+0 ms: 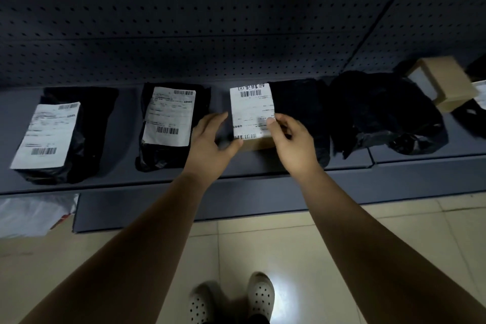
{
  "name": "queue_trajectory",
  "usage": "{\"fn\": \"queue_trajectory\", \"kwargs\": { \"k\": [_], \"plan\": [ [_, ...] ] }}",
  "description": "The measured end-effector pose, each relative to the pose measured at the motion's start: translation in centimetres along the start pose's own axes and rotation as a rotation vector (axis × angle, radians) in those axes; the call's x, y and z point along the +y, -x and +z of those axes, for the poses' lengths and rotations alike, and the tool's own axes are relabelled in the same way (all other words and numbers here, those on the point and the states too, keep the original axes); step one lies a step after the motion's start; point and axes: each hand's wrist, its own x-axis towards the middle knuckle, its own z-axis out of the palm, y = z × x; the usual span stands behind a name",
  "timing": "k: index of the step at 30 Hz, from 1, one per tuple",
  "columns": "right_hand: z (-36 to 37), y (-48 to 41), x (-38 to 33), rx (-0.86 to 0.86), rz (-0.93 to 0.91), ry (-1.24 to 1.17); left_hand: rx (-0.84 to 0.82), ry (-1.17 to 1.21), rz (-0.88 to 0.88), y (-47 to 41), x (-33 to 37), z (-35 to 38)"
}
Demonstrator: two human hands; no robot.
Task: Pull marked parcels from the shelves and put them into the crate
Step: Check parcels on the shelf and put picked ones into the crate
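A small brown cardboard parcel (251, 110) with a white barcode label on top lies in the middle of the low dark shelf (126, 118). My right hand (292, 139) grips its right edge, thumb pressed on the label. At its left edge my left hand (210, 142) has fingers straight along the side and the thumb under the front corner. Left of them lie two black plastic parcels (171, 123) (63, 134) with white labels. No crate is in view.
Right of the held parcel lie black bags without visible labels (299, 116) (384, 113), then a tilted brown box (441, 81) at the far right. A perforated back panel (210, 21) rises behind the shelf. White packaging (34, 213) lies low left; tiled floor and my shoes below.
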Motion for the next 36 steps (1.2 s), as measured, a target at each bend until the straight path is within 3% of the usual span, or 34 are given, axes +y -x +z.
{"fn": "queue_trajectory", "kwargs": {
  "k": [3,10,19,24,29,32,36],
  "plan": [
    [-0.3,-0.3,0.5,-0.101,0.015,0.042,-0.079,0.078,-0.124,0.0,-0.1,0.9],
    [0.8,-1.2,1.9,-0.172,0.001,0.011,-0.014,0.06,-0.111,-0.3,0.0,0.1],
    [1.4,-0.7,1.7,-0.129,-0.104,-0.082,0.049,0.116,-0.059,0.2,0.7,-1.0],
    [1.4,0.0,1.8,-0.138,-0.134,0.067,-0.03,0.02,-0.059,0.0,-0.1,-1.4],
    [1.2,0.2,1.7,-0.148,-0.292,0.231,-0.072,-0.216,0.128,-1.4,-0.3,-1.5],
    [0.9,-0.7,1.3,-0.042,-0.308,0.316,-0.083,-0.318,0.226,-1.5,0.2,-1.7],
    [0.5,-1.1,0.7,0.18,-0.256,0.259,-0.007,-0.404,0.315,-1.4,0.5,-2.2]
  ]
}}
